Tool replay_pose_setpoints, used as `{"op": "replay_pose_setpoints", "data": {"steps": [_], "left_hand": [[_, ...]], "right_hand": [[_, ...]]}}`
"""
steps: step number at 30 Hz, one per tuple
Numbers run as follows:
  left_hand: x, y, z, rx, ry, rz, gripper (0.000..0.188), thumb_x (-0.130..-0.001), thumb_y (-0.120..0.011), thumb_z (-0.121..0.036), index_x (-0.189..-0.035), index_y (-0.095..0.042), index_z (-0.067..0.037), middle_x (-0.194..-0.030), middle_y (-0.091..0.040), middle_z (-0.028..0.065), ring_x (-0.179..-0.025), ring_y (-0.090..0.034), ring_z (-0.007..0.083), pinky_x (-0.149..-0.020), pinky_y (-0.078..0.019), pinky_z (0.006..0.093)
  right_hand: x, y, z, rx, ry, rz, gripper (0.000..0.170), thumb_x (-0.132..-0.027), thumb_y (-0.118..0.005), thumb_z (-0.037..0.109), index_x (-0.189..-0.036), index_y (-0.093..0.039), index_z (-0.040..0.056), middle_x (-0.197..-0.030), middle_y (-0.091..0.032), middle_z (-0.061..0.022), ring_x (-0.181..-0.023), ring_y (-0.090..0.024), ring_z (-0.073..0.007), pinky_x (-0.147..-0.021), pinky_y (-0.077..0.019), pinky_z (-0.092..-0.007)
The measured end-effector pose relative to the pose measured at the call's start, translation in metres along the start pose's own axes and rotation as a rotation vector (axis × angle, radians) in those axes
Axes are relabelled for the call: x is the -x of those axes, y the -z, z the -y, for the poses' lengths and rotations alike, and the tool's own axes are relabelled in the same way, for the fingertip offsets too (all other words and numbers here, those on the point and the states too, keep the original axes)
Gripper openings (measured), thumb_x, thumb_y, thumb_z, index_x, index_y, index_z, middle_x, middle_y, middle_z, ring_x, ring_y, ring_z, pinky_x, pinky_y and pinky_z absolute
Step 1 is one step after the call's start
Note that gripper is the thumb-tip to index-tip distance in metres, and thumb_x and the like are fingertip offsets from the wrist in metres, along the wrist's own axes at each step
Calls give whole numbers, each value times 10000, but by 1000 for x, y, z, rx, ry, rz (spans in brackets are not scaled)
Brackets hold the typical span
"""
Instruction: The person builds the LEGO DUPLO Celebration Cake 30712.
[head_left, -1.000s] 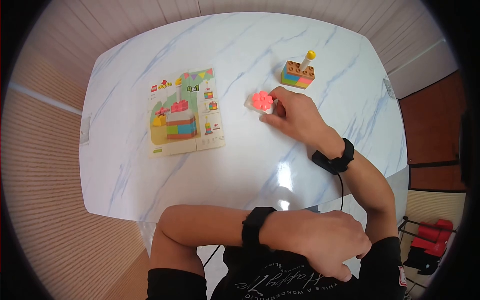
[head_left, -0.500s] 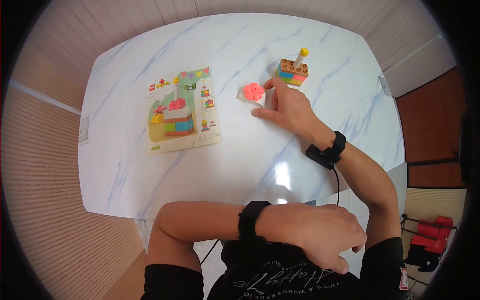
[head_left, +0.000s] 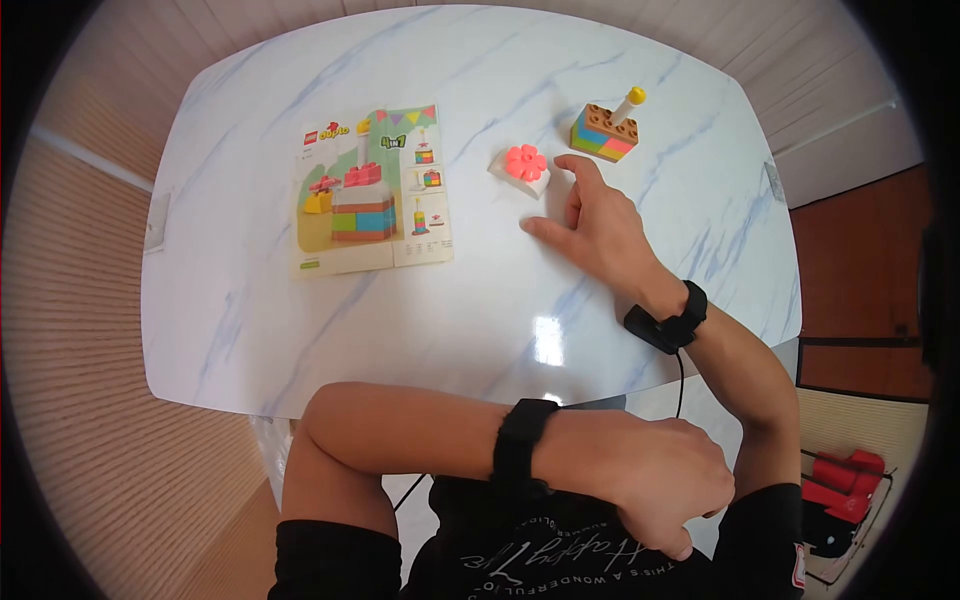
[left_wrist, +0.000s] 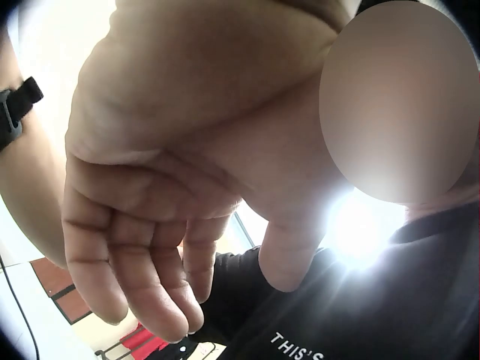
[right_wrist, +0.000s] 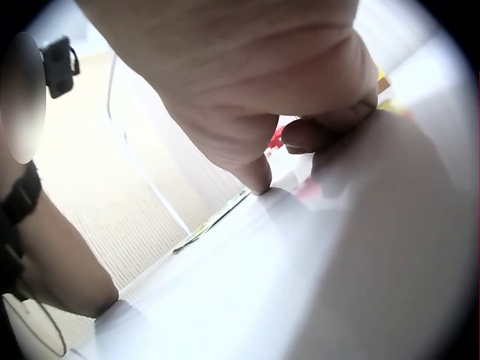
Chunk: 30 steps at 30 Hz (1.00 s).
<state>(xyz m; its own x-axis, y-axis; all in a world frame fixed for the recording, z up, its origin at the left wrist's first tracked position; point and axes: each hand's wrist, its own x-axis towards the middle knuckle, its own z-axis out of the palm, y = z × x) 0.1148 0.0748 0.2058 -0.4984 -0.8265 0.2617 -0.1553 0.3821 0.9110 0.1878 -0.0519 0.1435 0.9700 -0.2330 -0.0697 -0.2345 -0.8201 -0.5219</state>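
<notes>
In the head view a white brick piece (head_left: 536, 186) lies on the table, topped by a coral-pink flower (head_left: 525, 162). Just to its right is my right hand (head_left: 605, 225), thumb and index finger spread apart with nothing between them. The right wrist view shows that hand low over the tabletop, its palm hiding most of the pieces beyond. My left hand (head_left: 650, 480) hangs in front of the black shirt, fingers loosely bent and holding nothing, as its palm (left_wrist: 202, 150) shows in the left wrist view.
Behind the right hand stands a block (head_left: 604, 132) of coloured bricks with a brown studded top and a white candle (head_left: 628, 106) tipped yellow. A Duplo instruction booklet (head_left: 375, 190) lies to the left on the marbled table (head_left: 230, 330). A black cable (head_left: 681, 385) trails from the right wrist.
My right thumb and index finger have come away from the flower-topped piece, leaving a gap between. The left hand stays much the same; the head view has shifted slightly.
</notes>
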Motion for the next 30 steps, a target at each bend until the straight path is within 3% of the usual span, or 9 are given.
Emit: {"op": "replay_pose_setpoints", "data": {"steps": [5,9,11,14,18,21,24,27,30], "left_hand": [[0,5,-5,-37,33,64,353,-782,-682,-272,-770,-664,81,-783,-653,202,-849,-632,391,-704,-531,491],[3,3,-4,2,23,-36,351,-774,-679,-284,-752,-668,66,-785,-652,198,-839,-628,382,-689,-529,487],[-1,6,-5,-49,65,60,382,-813,-682,-282,-962,-649,68,-835,-668,210,-895,-653,418,-786,-521,482],[-6,6,-1,-82,65,-19,455,-817,-692,-323,-1085,-655,43,-873,-697,174,-902,-664,391,-799,-523,484],[-12,17,2,-127,164,30,494,-844,-686,-340,-1162,-632,34,-908,-716,143,-913,-678,346,-815,-529,464],[-16,16,8,-66,207,-69,474,-869,-681,-339,-1172,-626,21,-896,-716,123,-880,-687,305,-786,-534,428],[-10,5,13,101,309,-202,430,-881,-703,-316,-1168,-633,-3,-870,-707,112,-832,-690,252,-732,-533,374],[9,-11,26,162,311,-419,339,-911,-702,-248,-1146,-624,-17,-819,-683,75,-770,-671,192,-669,-515,328],[30,-17,46,326,364,-1101,282,-950,-676,-181,-1182,-579,-54,-880,-652,39,-751,-638,160,-643,-511,305]], "right_hand": [[-11,4,7,34,-40,35,784,-787,-789,432,-1355,-450,11,-750,-679,-91,-703,-687,-274,-641,-527,-393],[-23,-2,9,46,-12,16,785,-794,-779,449,-1364,-448,21,-772,-691,-92,-751,-695,-275,-678,-537,-395],[-29,-3,11,55,-5,-2,723,-800,-772,455,-1321,-494,39,-802,-705,-85,-787,-700,-264,-699,-540,-390],[-36,-7,13,26,11,-22,628,-804,-766,450,-1235,-552,47,-818,-713,-70,-780,-701,-258,-691,-539,-385],[-34,-8,9,49,46,-44,555,-806,-763,443,-1161,-583,56,-823,-714,-61,-775,-700,-253,-689,-537,-388],[-29,-7,5,5,64,-38,533,-804,-761,436,-1145,-588,64,-839,-714,-51,-783,-699,-249,-689,-531,-385],[-29,-11,-3,-18,100,-44,523,-800,-760,434,-1143,-592,76,-857,-710,-41,-793,-696,-245,-688,-526,-383],[-29,-10,-9,-73,144,-73,474,-804,-778,362,-1088,-609,22,-771,-632,-50,-700,-619,-181,-643,-489,-334],[-24,-5,-12,-177,103,-37,444,-814,-762,358,-1110,-622,59,-807,-655,-23,-721,-640,-200,-651,-502,-355]]}}
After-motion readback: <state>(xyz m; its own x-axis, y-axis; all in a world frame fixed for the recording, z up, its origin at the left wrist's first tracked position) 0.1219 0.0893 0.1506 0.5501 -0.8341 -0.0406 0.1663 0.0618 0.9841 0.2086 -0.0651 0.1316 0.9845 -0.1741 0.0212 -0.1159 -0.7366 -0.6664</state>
